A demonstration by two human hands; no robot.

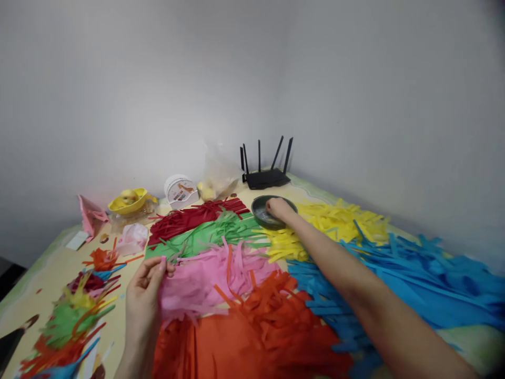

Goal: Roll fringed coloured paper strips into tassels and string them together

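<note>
My left hand [147, 281] is closed in a pinch at the left edge of the pink fringed paper [193, 284]. A small bit of pink paper strip [163, 259] shows at its thumb tip. Stretched far forward, my right hand [280, 208] reaches into a dark round bowl [258, 218]. Its fingers are bent down and closed; their tips, and anything in them, are hidden. Around the hands lie fringed sheets of green paper [201, 234], dark red paper [185, 218], orange paper [232, 342], yellow paper [335, 221] and blue paper [426, 295].
Small multicoloured paper tufts [65, 321] run down the left side. Along the back stand a black router [266, 179] with upright antennas, a white box [181, 190], a yellow dish [128, 201] and a clear plastic bag [219, 173]. Walls meet behind the table.
</note>
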